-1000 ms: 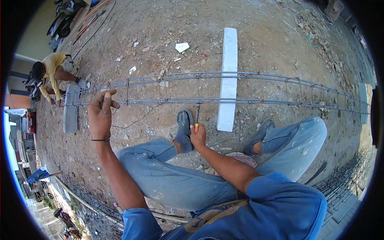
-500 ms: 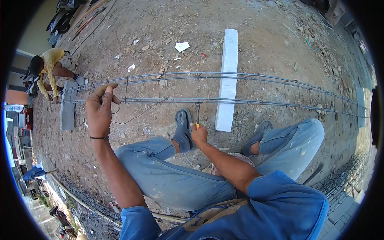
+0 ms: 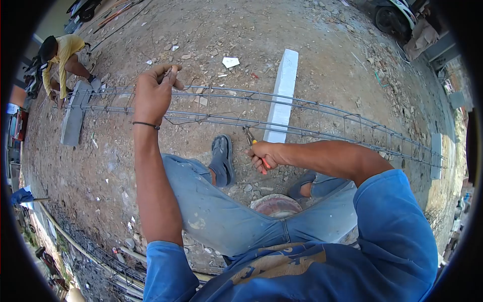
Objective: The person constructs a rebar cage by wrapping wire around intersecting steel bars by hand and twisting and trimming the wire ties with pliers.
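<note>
A long rebar cage (image 3: 229, 120) of thin steel bars and square ties runs from left to right in front of me. My left hand (image 3: 153, 95) is raised over its left part, fingers pinched on thin tie wire; most of the wire is hidden by the hand. A dark length of wire (image 3: 176, 122) trails below the hand along the near bars. My right hand (image 3: 262, 152) grips pincers (image 3: 255, 142) with yellow and red handles. Their jaws point up at the near bar, close to it; whether they touch it I cannot tell.
A white block (image 3: 283, 90) supports the cage's middle; a grey block (image 3: 75, 118) and another block (image 3: 436, 156) support its ends. A co-worker (image 3: 68, 55) in yellow crouches at the far left end. A round seat (image 3: 275, 204) is between my legs. More rebar (image 3: 95, 251) lies lower left.
My left hand has moved right and up along the cage. My right hand has turned, so the pincers' handles show more and its forearm lies more level. My view has shifted.
</note>
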{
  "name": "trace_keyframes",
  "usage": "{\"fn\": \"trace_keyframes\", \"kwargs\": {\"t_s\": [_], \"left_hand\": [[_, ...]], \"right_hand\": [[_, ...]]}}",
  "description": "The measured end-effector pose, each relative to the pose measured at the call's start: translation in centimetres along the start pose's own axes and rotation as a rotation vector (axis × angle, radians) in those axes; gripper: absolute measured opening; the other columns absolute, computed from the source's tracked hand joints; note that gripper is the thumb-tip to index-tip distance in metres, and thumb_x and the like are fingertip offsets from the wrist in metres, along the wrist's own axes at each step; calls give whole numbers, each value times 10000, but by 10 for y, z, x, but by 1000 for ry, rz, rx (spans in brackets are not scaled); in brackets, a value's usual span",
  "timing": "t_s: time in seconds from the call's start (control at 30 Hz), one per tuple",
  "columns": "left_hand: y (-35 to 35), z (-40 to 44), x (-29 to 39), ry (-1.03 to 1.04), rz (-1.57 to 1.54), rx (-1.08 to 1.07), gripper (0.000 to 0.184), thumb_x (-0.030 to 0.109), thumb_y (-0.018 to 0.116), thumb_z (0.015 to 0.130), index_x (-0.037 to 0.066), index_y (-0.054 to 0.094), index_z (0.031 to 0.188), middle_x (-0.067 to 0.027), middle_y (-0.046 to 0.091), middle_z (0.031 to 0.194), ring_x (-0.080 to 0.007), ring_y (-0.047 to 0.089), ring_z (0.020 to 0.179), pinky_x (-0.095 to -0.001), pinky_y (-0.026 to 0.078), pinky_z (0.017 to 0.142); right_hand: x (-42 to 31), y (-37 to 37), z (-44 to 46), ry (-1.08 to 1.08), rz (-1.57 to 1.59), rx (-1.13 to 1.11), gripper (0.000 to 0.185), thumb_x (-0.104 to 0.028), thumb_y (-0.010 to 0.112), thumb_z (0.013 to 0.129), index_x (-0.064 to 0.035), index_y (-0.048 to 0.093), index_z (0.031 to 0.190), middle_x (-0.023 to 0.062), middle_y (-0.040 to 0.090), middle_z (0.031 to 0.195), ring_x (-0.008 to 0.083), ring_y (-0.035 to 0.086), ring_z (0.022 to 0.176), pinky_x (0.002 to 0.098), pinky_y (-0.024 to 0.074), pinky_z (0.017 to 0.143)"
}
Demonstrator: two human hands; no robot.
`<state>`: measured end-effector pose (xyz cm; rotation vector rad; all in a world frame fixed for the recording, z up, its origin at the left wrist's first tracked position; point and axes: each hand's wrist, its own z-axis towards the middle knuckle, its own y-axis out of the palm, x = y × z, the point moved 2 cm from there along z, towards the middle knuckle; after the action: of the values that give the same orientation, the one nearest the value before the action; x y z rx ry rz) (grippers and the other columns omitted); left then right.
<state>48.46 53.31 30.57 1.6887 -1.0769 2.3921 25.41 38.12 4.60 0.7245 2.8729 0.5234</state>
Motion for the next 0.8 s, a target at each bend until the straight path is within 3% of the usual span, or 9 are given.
{"fn": "trace_keyframes", "kwargs": {"t_s": [0.2, 0.33, 0.4, 0.47, 0.5, 0.53, 0.7, 0.77, 0.8], "left_hand": [[4, 7, -7, -39, 19, -42, 290, 238, 608, 1007, -9, 734, 1093, -49, 680, 710, -100, 585, 723, -297, 472, 750], [10, 19, -11, -41, -9, -42, 299, 241, 606, 1009, -16, 731, 1094, -52, 686, 707, -100, 592, 733, -303, 475, 761], [13, 23, -6, -48, 67, -62, 302, 236, 609, 1007, -25, 725, 1106, -54, 696, 716, -93, 590, 732, -293, 474, 757], [19, 29, -1, -44, 37, -65, 296, 224, 618, 1002, -29, 722, 1115, -54, 701, 723, -89, 590, 730, -287, 473, 741], [23, 31, 2, -33, 12, -77, 291, 213, 626, 997, -32, 718, 1124, -53, 705, 730, -85, 590, 728, -281, 472, 726], [27, 33, 7, -28, 11, -80, 291, 213, 626, 997, -32, 718, 1124, -53, 705, 730, -85, 590, 728, -281, 472, 726], [46, 33, 21, 5, 10, -125, 263, 179, 641, 984, -34, 715, 1120, -49, 705, 735, -78, 586, 709, -277, 460, 663], [51, 38, 29, 34, 33, -147, 267, 191, 634, 989, -32, 718, 1111, -48, 704, 734, -82, 587, 710, -282, 463, 664], [53, 31, 29, 6, 28, -164, 278, 209, 622, 997, -30, 721, 1099, -49, 703, 732, -90, 588, 718, -297, 467, 687]], "right_hand": [[-28, -60, -1, -79, -886, 373, 179, -143, 511, 942, -13, 623, 896, 156, 534, 622, 320, 612, 564, 552, 546, 551], [-56, -41, -33, 153, -1639, 740, 220, -109, 562, 881, 42, 716, 928, 242, 689, 812, 363, 713, 739, 532, 587, 636], [-60, -56, -40, -517, -1968, 560, 238, -108, 578, 856, 66, 720, 934, 291, 696, 821, 406, 704, 623, 530, 565, 526], [-52, -21, -32, 15, -1851, 584, 229, -87, 580, 846, 5, 740, 981, 219, 720, 855, 344, 715, 677, 493, 572, 607], [-27, -37, -14, -57, -897, 452, 148, -144, 569, 922, -31, 657, 889, 121, 599, 655, 288, 578, 481, 494, 497, 479], [-10, -15, -14, -107, -516, 217, 186, -188, 505, 996, -72, 536, 853, 28, 407, 574, 186, 408, 423, 406, 399, 407], [85, 52, 67, -90, 930, -888, 253, -285, 609, 1015, -62, 565, 904, -41, 434, 595, 89, 400, 493, 279, 356, 458], [136, 77, 131, -330, 358, -197, 289, -308, 605, 1015, -38, 623, 916, 1, 548, 673, 129, 491, 533, 287, 417, 486], [148, 76, 142, -318, 386, -204, 289, -308, 605, 1015, -38, 623, 916, 1, 548, 673, 129, 491, 533, 287, 417, 486]]}}
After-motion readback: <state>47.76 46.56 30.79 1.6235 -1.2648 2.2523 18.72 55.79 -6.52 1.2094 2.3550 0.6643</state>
